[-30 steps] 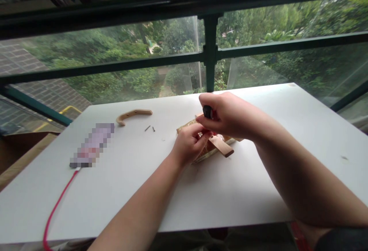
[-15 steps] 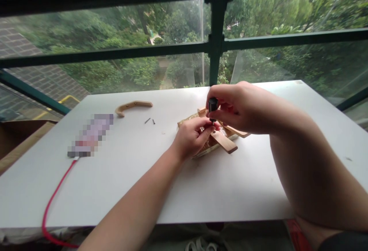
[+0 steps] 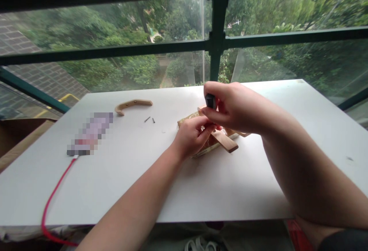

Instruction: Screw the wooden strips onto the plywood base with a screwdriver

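Note:
My right hand (image 3: pixel 224 105) is closed around the black handle of a screwdriver (image 3: pixel 211 101), held upright over a flat wooden piece (image 3: pixel 226 141). The screwdriver's tip is hidden behind my fingers. Just below, my left hand (image 3: pixel 194 134) pinches at the wooden piece close to where the tip comes down; what lies between its fingertips is too small to make out. Under the wood is a packet in clear and yellowish wrapping (image 3: pixel 205 152), with more wood showing at its right side.
A curved wooden hook (image 3: pixel 133 102) lies at the back left of the white table (image 3: pixel 138 178). Two small screws (image 3: pixel 147 119) rest in front of it. A blurred-out phone (image 3: pixel 90 134) with a red cable (image 3: pixel 54 193) lies on the left. A cardboard box (image 3: pixel 20 136) stands beyond the left edge.
My right hand has turned and shifted slightly left with the screwdriver, whose handle now leans a little. My left hand stays in place at the wooden piece.

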Available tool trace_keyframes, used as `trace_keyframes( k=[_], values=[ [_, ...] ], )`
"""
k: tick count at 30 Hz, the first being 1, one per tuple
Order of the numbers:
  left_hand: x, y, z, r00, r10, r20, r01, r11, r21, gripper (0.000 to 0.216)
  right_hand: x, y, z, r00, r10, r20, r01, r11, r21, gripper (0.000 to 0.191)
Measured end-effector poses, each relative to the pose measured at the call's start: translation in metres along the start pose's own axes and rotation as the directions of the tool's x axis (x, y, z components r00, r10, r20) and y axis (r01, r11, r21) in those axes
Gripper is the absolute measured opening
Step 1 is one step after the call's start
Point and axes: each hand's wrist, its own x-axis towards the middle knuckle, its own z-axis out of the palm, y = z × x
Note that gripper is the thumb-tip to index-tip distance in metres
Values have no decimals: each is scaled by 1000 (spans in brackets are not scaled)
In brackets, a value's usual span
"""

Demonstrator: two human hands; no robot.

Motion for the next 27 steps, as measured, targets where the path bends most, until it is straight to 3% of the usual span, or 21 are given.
trace_keyframes(
  k=[1, 4, 6, 12, 16, 22, 25, 27],
  values=[
    [0, 0, 0, 1000, 1, -2, -1, 1000, 5, 15, -1, 1, -2, 999, -24, 35, 23, 999, 33, 14],
    [0, 1, 0, 1000, -7, 0, 7, 1000, -11, 15, -4, 4, -9, 986, -102, 132, 85, 988, 131, 33],
    [1, 1, 0, 1000, -15, 9, 16, 999, -28, 15, -5, 6, -13, 982, -115, 152, 94, 986, 141, 32],
    [1, 2, 0, 999, -17, 41, 19, 999, -33, 16, -5, 7, -15, 995, -51, 86, 50, 999, 13, 7],
    [1, 1, 0, 999, 0, 43, 1, 1000, -24, 17, -3, 5, -9, 999, -20, 30, 21, 999, -44, 27],
    [1, -2, 0, 999, 23, 28, -23, 1000, 3, 16, -1, 4, -2, 999, -28, -29, 27, 998, -53, 29],
    [1, -1, 0, 999, 26, 32, -26, 1000, -8, 16, -2, 4, -5, 998, -63, 20, 63, 998, 1, 14],
    [2, 0, -1, 999, 10, 42, -9, 1000, -26, 16, -4, 6, -9, 989, -121, 85, 113, 989, 97, 23]
  ],
)
